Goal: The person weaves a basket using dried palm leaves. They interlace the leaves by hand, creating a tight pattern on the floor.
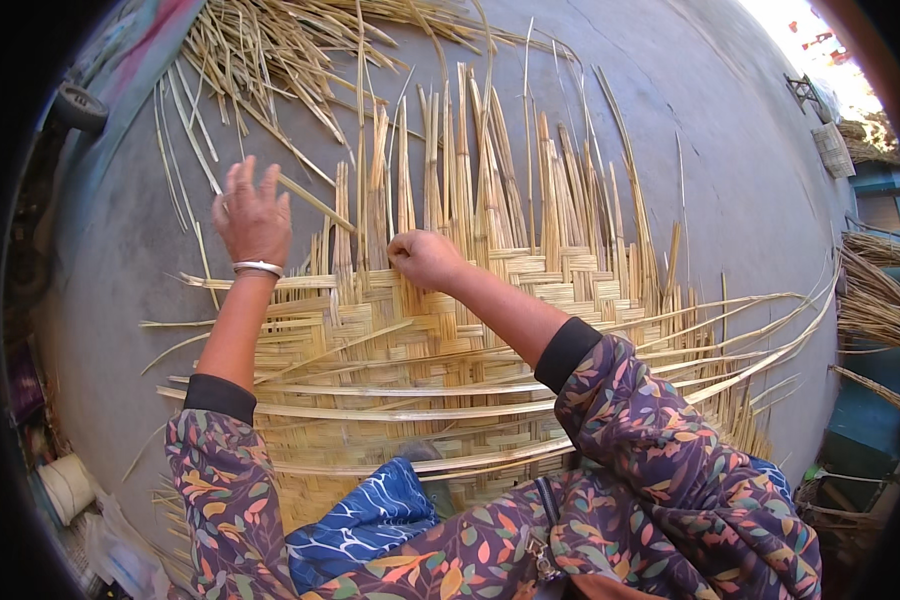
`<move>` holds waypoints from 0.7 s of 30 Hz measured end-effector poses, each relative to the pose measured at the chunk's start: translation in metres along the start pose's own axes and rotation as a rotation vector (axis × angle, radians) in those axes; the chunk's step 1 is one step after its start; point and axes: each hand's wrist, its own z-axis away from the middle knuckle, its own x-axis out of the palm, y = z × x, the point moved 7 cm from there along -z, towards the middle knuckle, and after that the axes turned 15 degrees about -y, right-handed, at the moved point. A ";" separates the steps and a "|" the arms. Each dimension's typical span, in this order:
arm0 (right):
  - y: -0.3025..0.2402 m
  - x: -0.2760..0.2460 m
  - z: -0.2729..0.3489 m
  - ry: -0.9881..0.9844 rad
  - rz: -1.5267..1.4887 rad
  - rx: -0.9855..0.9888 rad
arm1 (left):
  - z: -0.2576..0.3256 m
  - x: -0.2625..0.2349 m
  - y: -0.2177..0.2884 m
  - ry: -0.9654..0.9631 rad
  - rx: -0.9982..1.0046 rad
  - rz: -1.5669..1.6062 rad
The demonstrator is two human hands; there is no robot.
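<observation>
A large mat of flat, pale yellow split strips lies on the floor before me, woven in a stepped pattern. Its upright strips stick out loose past the far edge of the weave. My right hand is closed at that far edge, left of the middle, its fingers pressed down among the upright strips. What lies between its fingertips is hidden. Raised off to the left, my left hand has its fingers spread, near one strip's end, with a white bangle at the wrist. Long loose strips cross the nearer part of the mat.
A pile of loose strips lies on the grey floor at the far left. Bundled strips sit at the right edge. A white roll-shaped container and a clear plastic bag are at the lower left. A wheel shows at the upper left.
</observation>
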 end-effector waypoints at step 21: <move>0.010 0.007 0.005 -0.118 -0.283 0.034 | 0.015 0.068 0.063 -0.939 0.417 0.099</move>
